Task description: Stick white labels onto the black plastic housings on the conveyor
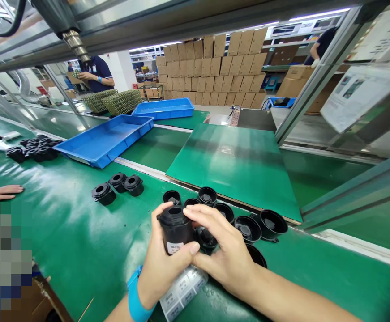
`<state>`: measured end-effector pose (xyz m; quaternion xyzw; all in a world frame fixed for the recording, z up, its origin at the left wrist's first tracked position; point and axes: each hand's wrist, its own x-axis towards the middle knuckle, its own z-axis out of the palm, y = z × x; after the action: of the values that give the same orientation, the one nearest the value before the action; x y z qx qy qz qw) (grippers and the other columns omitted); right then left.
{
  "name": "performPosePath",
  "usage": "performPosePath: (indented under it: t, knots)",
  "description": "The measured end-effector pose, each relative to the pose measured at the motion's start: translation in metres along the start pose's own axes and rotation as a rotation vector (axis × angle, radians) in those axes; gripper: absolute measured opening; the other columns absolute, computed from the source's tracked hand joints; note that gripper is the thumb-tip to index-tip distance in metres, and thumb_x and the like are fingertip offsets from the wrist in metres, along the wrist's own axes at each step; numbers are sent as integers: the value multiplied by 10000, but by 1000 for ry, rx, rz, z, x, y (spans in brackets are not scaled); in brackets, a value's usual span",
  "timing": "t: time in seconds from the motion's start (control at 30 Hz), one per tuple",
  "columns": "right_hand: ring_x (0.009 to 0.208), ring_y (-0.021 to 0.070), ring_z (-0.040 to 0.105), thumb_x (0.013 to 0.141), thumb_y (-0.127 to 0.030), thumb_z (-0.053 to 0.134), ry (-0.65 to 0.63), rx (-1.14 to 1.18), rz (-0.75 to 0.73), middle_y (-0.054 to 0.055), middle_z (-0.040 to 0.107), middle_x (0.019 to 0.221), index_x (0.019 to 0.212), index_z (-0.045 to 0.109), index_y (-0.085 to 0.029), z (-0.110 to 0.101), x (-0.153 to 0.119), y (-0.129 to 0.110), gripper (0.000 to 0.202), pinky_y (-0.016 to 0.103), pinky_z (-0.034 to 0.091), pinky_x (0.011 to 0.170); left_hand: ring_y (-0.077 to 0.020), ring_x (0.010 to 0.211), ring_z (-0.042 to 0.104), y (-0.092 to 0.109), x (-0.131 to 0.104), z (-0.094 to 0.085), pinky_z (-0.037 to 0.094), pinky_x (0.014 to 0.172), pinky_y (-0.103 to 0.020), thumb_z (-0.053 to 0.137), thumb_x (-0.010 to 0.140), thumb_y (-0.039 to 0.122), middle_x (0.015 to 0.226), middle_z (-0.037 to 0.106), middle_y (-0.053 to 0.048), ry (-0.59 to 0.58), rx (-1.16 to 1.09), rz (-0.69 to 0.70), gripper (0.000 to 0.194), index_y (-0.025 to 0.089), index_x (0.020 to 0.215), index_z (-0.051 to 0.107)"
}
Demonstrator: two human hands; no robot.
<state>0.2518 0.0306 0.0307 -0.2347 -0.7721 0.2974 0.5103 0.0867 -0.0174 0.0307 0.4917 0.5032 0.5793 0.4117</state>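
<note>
A black cylindrical plastic housing (177,228) with a ringed top and a small white label on its side stands upright between my hands. My left hand (158,264), with a blue wristband, is wrapped around it from the left. From the right, the fingertips of my right hand (230,250) rest on its upper rim, the thumb low beside the label. Under my hands lies a sheet of printed white labels (183,293), partly covered. Open black cups (246,228) stand just beyond my right hand, some hidden by it. Three capped black housings (133,185) sit farther left.
Two blue trays (105,141) lie across the bench's back left. A green board (231,156) sits behind the cups, near a metal post (319,76). At the far left are a co-worker's hand (2,193) and clustered black parts (35,150).
</note>
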Motion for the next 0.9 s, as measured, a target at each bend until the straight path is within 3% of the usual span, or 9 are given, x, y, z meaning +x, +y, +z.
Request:
performPosePath:
  t: [0.13,0.23,0.37,0.43,0.53,0.67,0.8,0.9]
  knots:
    - [1311,259,661,963,-142,780,13,-104,-82,109,648,1427,1535,566,-293,1,-1,0,628,362,599,1111,-249,1007,749,0,2,-2,617,906,-392,857,837,436,1187,721,-65,-4,36,-33,628,246,1299,477]
    - [1340,289,632,964,-330,855,-19,-91,-36,108,632,1462,1561,523,-308,-4,3,-3,683,408,566,1156,-276,1081,740,1,11,-18,601,928,-400,719,952,557,1195,740,-92,16,137,69,480,227,1252,541]
    - [1228,264,644,985,-327,825,35,-5,104,61,617,1432,1537,519,-373,-12,7,-6,633,419,567,1104,-294,1197,704,-2,30,-53,563,1009,-432,477,1053,623,1247,732,-117,297,493,227,472,216,1266,586]
    - [1175,245,637,993,-274,797,75,39,135,46,612,1402,1504,537,-389,-14,8,-7,585,405,566,1058,-293,1081,727,-6,39,-70,585,917,-429,547,1012,628,1160,735,-105,427,625,234,461,221,1227,569]
    - [1149,235,618,987,-208,769,105,63,129,40,615,1360,1460,562,-381,-16,9,-10,544,396,552,1029,-317,994,714,-13,49,-85,573,884,-461,711,901,602,1091,730,-95,489,747,208,475,228,1176,611]
    - [1161,254,613,991,-188,743,118,65,108,55,623,1316,1418,587,-355,-19,11,-13,485,420,552,1024,-362,1150,665,-20,57,-86,484,1079,-538,701,903,540,1213,693,-131,377,883,175,418,234,1175,782]
    - [1227,289,605,997,-191,739,116,65,114,76,637,1318,1375,610,-337,-21,11,-14,426,473,541,1076,-249,852,708,-29,56,-78,583,893,-469,719,921,538,1245,677,-135,151,859,82,502,242,1322,781]
    - [1255,289,601,999,-193,742,113,73,112,73,644,1328,1363,616,-339,-22,12,-14,412,478,524,1110,-220,888,743,-34,54,-74,624,851,-404,538,1037,558,1375,681,-147,-2,759,55,546,247,1458,691]
